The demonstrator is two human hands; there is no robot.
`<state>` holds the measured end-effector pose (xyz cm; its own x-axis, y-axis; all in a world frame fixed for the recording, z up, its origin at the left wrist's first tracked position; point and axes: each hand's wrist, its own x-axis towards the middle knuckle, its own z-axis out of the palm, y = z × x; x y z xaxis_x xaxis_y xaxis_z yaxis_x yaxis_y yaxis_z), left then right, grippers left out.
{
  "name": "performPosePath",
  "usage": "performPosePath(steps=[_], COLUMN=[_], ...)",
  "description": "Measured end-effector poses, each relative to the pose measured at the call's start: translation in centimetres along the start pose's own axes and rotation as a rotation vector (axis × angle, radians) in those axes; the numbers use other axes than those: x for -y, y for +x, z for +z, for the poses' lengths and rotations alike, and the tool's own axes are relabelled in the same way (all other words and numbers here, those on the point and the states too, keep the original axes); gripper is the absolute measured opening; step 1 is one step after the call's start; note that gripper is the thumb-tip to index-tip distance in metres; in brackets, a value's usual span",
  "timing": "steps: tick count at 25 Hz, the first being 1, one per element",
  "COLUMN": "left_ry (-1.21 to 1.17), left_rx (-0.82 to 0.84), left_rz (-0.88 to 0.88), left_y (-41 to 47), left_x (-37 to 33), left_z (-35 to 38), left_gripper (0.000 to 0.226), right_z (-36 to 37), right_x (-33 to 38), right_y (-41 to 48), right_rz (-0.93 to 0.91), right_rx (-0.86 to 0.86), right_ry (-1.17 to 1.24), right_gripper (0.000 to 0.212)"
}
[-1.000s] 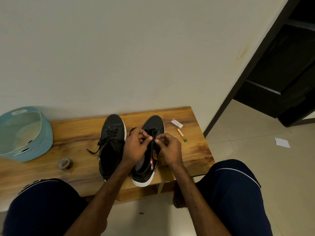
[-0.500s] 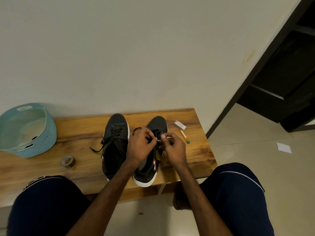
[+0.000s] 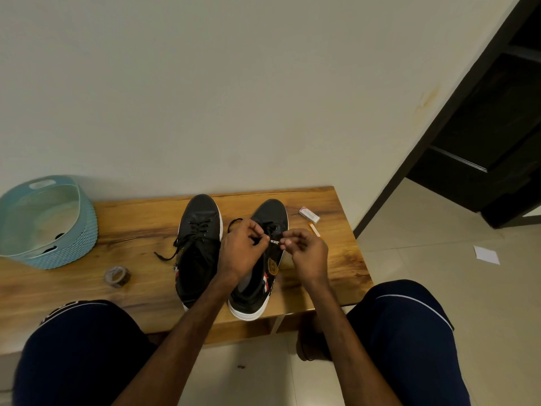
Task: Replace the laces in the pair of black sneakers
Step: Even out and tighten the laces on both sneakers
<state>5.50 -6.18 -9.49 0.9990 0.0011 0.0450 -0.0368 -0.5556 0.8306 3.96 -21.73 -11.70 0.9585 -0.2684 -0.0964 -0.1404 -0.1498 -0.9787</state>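
Two black sneakers with white soles stand side by side on the wooden bench (image 3: pixel 330 259), toes toward the wall. The left sneaker (image 3: pixel 200 230) is laced, with a loose lace end trailing off to its left. Over the right sneaker (image 3: pixel 270 215) my left hand (image 3: pixel 243 250) and my right hand (image 3: pixel 307 253) meet, each pinching the black lace (image 3: pixel 234 222) near its tip between thumb and fingers. A short stretch of the lace tip shows between the two pinches. A loop of lace curls out left of my left hand.
A light blue basket (image 3: pixel 85 230) sits at the bench's left end, a roll of tape (image 3: pixel 117 276) in front of it. A small white box (image 3: pixel 309 215) and an orange stick (image 3: pixel 315 230) lie right of the sneakers. My knees flank the bench's front edge; a dark doorway stands right.
My hands have drawn slightly apart over the right sneaker, so the lace tip now shows between them. The sneakers have not moved; the camera has tilted a little.
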Motion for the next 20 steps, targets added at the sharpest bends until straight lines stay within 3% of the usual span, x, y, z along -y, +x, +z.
performPosePath(steps=[4, 9, 12, 16, 20], left_ry=[-0.033, 0.002, 0.015, 0.183, 0.293], left_rx=[0.015, 0.027, 0.022, -0.1, -0.14], left_rz=[-0.023, -0.004, 0.038, 0.231, 0.177], left_y=[0.1, 0.1, -0.4, -1.3, -2.4], left_x=[0.2, 0.4, 0.3, 0.5, 0.9], left_z=[0.0, 0.0, 0.2, -0.2, -1.4], left_gripper=[0.016, 0.017, 0.019, 0.03, 0.045], right_z=[0.5, 1.0, 1.0, 1.3, 1.4], right_x=[0.3, -0.1, -0.3, 0.1, 0.4], right_y=[-0.1, -0.2, -0.3, -0.5, -0.8], right_rz=[-0.198, -0.306, -0.247, -0.177, -0.11], right_rx=[0.129, 0.019, -0.013, -0.036, -0.036], right_ry=[-0.342, -0.685, -0.695, -0.712, -0.733], right_gripper=[0.019, 0.009, 0.015, 0.024, 0.035])
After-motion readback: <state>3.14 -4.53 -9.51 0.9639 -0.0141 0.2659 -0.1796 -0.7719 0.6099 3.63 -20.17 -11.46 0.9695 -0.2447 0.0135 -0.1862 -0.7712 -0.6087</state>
